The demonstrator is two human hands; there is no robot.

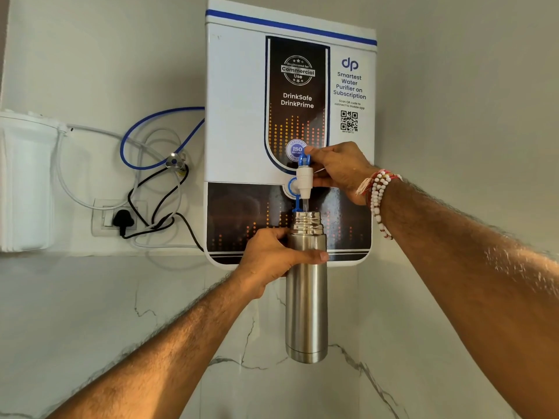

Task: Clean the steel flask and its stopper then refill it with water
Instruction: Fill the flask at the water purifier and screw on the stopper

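Steel flask (306,300): upright in the air, open mouth directly beneath the white tap (303,179) of the wall-mounted water purifier (242,116). A thin stream runs into the neck.

Left hand (272,258): fingers wrapped round the flask's upper body, carrying it. Right hand (338,170): fingers pinch the blue lever (304,160) on top of the tap.

Stopper not in view. Fill level hidden by the steel.

Risks, as I judge them:
- Overflow if the lever is held past full.
- Stream missing the narrow mouth if the flask drifts.
- Wet steel slipping, since nothing supports it below.

Around, to the left: hoses (136,137), black plug (122,220) in a socket, white filter housing (24,182). Nothing blocks mouth from tap.
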